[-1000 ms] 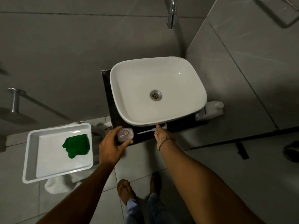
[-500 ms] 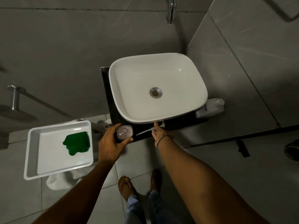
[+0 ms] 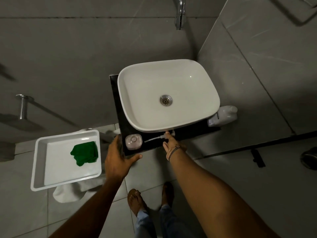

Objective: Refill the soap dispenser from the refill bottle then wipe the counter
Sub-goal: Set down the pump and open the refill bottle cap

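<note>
The soap dispenser [image 3: 133, 142], a small pinkish bottle with no pump on its neck, stands on the black counter [image 3: 181, 134] in front of the white sink [image 3: 202, 117]. Its white pump with the long tube [image 3: 153, 138] lies on the counter to the bottle's right. My right hand [image 3: 170, 143] has its fingertips on the pump's head. My left hand [image 3: 118, 157] is open around the counter's front left corner, off the bottle. The white refill bottle [image 3: 224, 115] lies at the sink's right side. A green cloth [image 3: 84, 153] sits in a white tray [image 3: 39, 162].
A chrome tap [image 3: 180, 12] sticks out of the wall above the sink. The tray rests on a white object to the left of the counter. My feet [image 3: 137, 201] are on the tiled floor below. A dark round item [image 3: 310, 158] sits at the far right.
My left hand has let go of the dispenser and drawn back toward the counter's corner, fingers spread. My right hand stays at the pump head.
</note>
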A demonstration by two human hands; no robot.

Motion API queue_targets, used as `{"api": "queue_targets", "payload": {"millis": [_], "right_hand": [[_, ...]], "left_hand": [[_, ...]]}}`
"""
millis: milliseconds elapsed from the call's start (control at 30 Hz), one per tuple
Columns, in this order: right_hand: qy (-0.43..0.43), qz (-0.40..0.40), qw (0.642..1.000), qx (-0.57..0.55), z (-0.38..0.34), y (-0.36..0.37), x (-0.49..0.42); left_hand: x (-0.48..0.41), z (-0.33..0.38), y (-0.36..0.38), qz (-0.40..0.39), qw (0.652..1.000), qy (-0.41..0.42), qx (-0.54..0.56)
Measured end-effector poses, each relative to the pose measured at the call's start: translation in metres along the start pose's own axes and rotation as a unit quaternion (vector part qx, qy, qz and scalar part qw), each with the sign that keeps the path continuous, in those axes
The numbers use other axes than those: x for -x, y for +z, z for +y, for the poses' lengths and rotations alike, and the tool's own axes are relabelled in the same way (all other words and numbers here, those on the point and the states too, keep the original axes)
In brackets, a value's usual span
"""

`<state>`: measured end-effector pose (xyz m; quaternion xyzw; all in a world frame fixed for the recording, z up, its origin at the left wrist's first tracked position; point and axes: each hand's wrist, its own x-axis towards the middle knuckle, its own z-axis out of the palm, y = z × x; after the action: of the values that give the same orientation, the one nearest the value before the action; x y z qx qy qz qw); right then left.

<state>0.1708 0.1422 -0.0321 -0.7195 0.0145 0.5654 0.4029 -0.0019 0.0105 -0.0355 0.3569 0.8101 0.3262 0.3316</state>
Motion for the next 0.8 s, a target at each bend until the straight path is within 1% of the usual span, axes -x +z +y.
{"api": "queue_targets", "payload": {"millis": [67, 167, 233, 267, 333, 400, 467, 500, 533, 600, 633, 700, 767, 800], "right_hand": [[-0.007, -0.003, 1.0, -0.001, -0.003, -0.01, 0.004], [-0.023, -0.014, 0.999, -0.018, -0.016, -0.036, 0.007], [-0.038, -0.012, 0.999, -0.021, -0.029, -0.056, 0.006], [-0.054, -0.01, 0.998, -0.019, -0.04, -0.067, 0.006], [-0.101, 0.005, 0.995, 0.005, -0.063, -0.086, 0.007], [-0.163, 0.024, 0.986, 0.035, -0.09, -0.099, 0.008], [-0.241, 0.053, 0.966, 0.073, -0.121, -0.111, 0.007], [-0.289, 0.076, 0.947, 0.117, -0.137, -0.115, 0.006], [-0.342, 0.098, 0.919, 0.169, -0.154, -0.119, 0.005], [-0.44, 0.129, 0.85, 0.257, -0.184, -0.122, 0.005], [-0.471, 0.134, 0.82, 0.296, -0.198, -0.123, 0.003], [-0.502, 0.136, 0.765, 0.38, -0.222, -0.121, -0.002], [-0.511, 0.148, 0.698, 0.48, -0.238, -0.117, -0.006], [-0.508, 0.152, 0.667, 0.523, -0.244, -0.115, -0.008]], "left_hand": [[0.019, -0.009, 0.002, 0.006, 0.999, -0.051, -0.001], [0.054, -0.023, 0.017, -0.03, 0.992, -0.119, -0.013], [0.069, -0.024, 0.036, -0.064, 0.99, -0.12, -0.042], [0.075, -0.017, 0.047, -0.082, 0.991, -0.101, -0.043], [0.081, 0.012, 0.071, -0.121, 0.991, -0.035, -0.042], [0.079, 0.05, 0.097, -0.149, 0.984, 0.057, -0.078], [0.069, 0.096, 0.124, -0.149, 0.968, 0.16, -0.121], [0.062, 0.121, 0.137, -0.146, 0.958, 0.209, -0.135], [0.054, 0.146, 0.148, -0.142, 0.946, 0.252, -0.146], [0.036, 0.193, 0.168, -0.125, 0.924, 0.318, -0.172], [0.028, 0.215, 0.177, -0.112, 0.917, 0.338, -0.18], [0.014, 0.252, 0.194, -0.093, 0.915, 0.348, -0.182], [0.001, 0.276, 0.209, -0.103, 0.915, 0.338, -0.192], [-0.005, 0.285, 0.217, -0.113, 0.911, 0.335, -0.215]]}}
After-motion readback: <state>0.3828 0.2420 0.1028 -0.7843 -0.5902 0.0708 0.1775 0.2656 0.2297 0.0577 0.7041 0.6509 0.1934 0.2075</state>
